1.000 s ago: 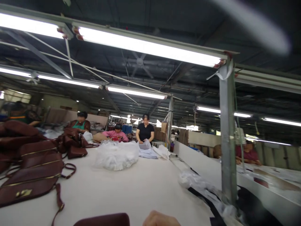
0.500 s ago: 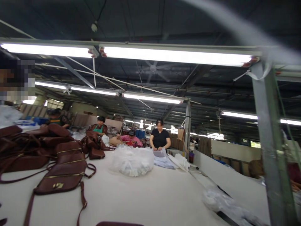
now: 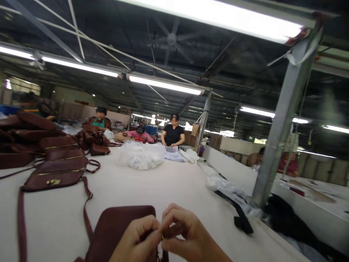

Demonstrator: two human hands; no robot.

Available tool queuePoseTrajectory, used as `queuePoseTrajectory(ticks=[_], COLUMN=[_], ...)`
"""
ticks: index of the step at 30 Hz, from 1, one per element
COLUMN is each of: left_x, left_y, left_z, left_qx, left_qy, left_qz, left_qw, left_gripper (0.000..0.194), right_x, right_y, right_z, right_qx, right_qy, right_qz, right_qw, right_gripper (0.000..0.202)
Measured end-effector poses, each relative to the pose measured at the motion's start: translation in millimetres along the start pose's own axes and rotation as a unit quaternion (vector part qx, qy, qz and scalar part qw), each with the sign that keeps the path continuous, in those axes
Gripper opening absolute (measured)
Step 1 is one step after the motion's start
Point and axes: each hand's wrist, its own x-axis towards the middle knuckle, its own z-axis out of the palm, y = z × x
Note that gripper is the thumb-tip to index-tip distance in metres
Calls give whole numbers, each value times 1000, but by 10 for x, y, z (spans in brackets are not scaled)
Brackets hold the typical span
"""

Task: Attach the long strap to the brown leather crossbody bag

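Note:
A dark red leather bag (image 3: 120,225) lies right in front of me at the bottom of the head view, on the long white table (image 3: 163,193). My left hand (image 3: 136,242) and my right hand (image 3: 185,236) meet over its right edge. Their fingertips pinch a small metal fitting on the bag between them. Another bag of the same colour with a gold clasp (image 3: 54,178) lies to the left, its strap trailing toward me.
A pile of the same red bags (image 3: 32,142) fills the left of the table. A heap of white plastic wrapping (image 3: 140,154) lies mid-table. A steel post (image 3: 280,120) stands at the right edge beside a black strap (image 3: 240,214). Several people work at the far end.
The camera has tilted down from the ceiling lights. Both my hands and the red bag, barely in view before, now show at the bottom, with the fingers pinched together.

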Motion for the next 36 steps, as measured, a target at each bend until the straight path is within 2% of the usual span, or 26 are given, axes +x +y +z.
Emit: queuePoseTrajectory(ticks=[2, 6, 12, 15, 17, 19, 22, 26, 28, 32, 34, 36], left_x=[39, 19, 66, 69, 65, 75, 121, 183, 201, 224, 234, 239], left_y=[-29, 49, 245, 230, 214, 218, 262, 340, 377, 451, 471, 460], left_z=[-20, -143, -218, -235, -226, -181, -67, 34, 46, 48, 34, -2], left_qx=[-7, -11, 1, -10, -16, -29, -27, 122, 202, 323, 326, 291], left_qy=[-15, -94, -70, -115, -126, -112, -61, 26, 24, -12, -22, -27], left_qz=[-14, -75, -57, -92, -98, -78, -32, 16, 56, 112, 110, 84], left_qw=[1000, 993, 996, 989, 987, 990, 997, 992, 977, 940, 939, 953], left_gripper=[37, 24, 25, 19, 13, 21, 28, 32, 26, 19, 17, 16], right_x=[-7, -32, -13, -19, -28, -30, -19, -8, 3, 61, 97, 129], right_y=[-12, 11, 34, -25, -45, -29, 0, -137, -259, -385, -360, -309], right_z=[3, -40, -42, -129, -166, -151, -89, -132, -209, -307, -307, -303], right_qx=[26, 62, 39, 61, 65, 59, 30, -63, -124, -203, -164, -24], right_qy=[20, 52, 46, 74, 73, 57, 63, 85, 57, -53, -59, -26], right_qz=[19, 22, -6, -31, -34, -22, -27, -71, -60, 2, 15, 19], right_qw=[999, 996, 998, 995, 995, 996, 997, 992, 989, 978, 985, 999], right_gripper=[25, 24, 20, 20, 21, 22, 20, 16, 24, 44, 49, 44])
